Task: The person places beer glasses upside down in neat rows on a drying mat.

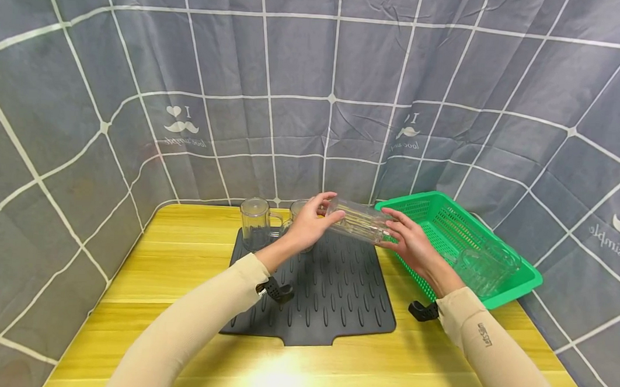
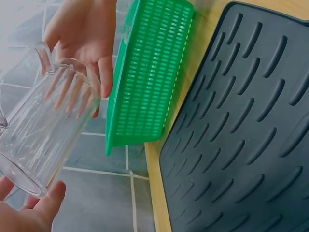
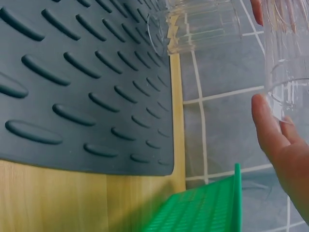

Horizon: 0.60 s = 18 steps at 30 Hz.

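Observation:
A clear glass mug [image 1: 358,220] is held on its side in the air above the mat. My left hand [image 1: 311,218] grips its base end, with the thumb on the near side. At the rim end, my right hand [image 1: 415,246] reaches round with long, spread fingers. Through the glass in the left wrist view, the right hand's fingers [image 2: 76,99] look straight and its palm faces the mug. The mug's handle [image 2: 44,57] points up and away from the mat there. Exact contact of the right fingertips is hard to tell.
A black ridged drying mat [image 1: 331,294] lies on the wooden table [image 1: 180,257]. On its back left corner stands one glass mug [image 1: 256,220], and another mug [image 1: 297,207] is partly behind my left hand. To the right, a green basket [image 1: 526,281] holds clear glassware [image 1: 482,270].

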Available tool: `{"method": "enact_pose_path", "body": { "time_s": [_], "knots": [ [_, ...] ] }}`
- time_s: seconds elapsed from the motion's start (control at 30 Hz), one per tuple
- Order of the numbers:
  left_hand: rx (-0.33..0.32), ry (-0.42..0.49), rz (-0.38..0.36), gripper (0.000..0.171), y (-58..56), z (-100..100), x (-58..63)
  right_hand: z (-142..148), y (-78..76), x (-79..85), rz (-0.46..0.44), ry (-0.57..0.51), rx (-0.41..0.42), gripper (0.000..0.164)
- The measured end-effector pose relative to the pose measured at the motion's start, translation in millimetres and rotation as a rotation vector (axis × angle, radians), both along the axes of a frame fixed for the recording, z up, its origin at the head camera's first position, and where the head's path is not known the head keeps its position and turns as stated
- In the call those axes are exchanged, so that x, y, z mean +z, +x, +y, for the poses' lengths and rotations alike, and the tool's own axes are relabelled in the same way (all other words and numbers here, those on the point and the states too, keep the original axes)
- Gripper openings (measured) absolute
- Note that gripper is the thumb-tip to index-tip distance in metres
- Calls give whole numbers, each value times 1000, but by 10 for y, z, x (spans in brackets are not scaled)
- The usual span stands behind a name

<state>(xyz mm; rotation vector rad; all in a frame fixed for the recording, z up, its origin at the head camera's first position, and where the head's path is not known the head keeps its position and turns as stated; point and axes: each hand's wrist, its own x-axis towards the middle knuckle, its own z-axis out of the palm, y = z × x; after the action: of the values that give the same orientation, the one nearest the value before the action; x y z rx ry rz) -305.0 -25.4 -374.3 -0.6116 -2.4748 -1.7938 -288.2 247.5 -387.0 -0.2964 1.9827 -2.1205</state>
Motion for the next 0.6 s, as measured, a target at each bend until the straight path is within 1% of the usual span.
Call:
{"method": "enact_pose_path", "body": {
  "time_s": [0.1, 0.17, 0.33, 0.47, 0.6],
  "knots": [
    [12, -42, 28, 57, -28, 26, 6, 36, 16, -11, 20, 35, -11, 52],
    [23, -78, 46, 57, -51, 42, 5, 59, 26, -13, 36, 79, -33, 50],
    [59, -180, 83, 60, -101, 77, -17, 111, 54, -5, 67, 188, -76, 52],
    [78, -238, 91, 60, -132, 104, -39, 134, 81, 9, 93, 267, -93, 54],
    [86, -297, 87, 60, -155, 154, -43, 173, 100, 16, 135, 352, -125, 51]
  ]
}}
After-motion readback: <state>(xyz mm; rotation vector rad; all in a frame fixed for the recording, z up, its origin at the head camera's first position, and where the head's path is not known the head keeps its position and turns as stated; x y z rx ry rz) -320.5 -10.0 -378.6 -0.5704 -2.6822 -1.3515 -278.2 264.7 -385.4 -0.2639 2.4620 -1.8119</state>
